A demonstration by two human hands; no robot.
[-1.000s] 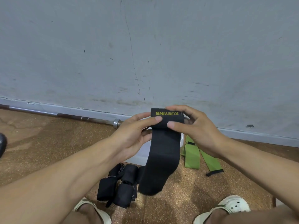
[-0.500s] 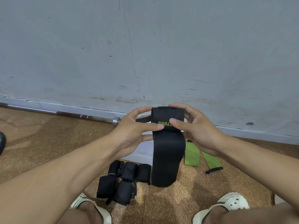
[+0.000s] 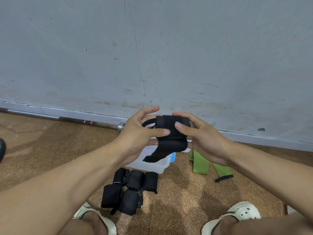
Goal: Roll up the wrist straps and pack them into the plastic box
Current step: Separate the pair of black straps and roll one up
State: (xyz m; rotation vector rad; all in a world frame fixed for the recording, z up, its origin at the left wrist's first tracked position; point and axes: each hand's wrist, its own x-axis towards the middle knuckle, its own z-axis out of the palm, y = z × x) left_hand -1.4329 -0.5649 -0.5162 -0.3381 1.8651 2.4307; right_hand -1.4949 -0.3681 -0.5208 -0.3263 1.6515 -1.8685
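The black wrist strap [image 3: 171, 128] I am working on is held in the air in front of me, above the plastic box [image 3: 149, 164] on the floor. Most of it is now wound into a thick roll. A second ago it hung down as a long flat band almost to the floor, with its yellow lettering showing at the top. Now only a short loose tail dangles below the roll, over the box. A thin loop sticks out of the roll's left end.

My left hand [image 3: 137, 134] grips the roll's left side, thumb pressed on the front face and fingers curled behind. My right hand [image 3: 201, 138] pinches the right side the same way, thumb on the front.

I judge the rolling of this strap nearly finished. A last turn or two should take in the tail, and then it can go down into the box.

On the cork floor nearer to me lie several rolled black straps [image 3: 130, 190] in a cluster, just beside the box and not yet inside it. To the right of the box lie green straps [image 3: 200, 164], flat and unrolled. A barbell [image 3: 71, 119] rests along the foot of the grey wall [image 3: 152, 48]. My sandals [image 3: 242, 212] show at the bottom edge.
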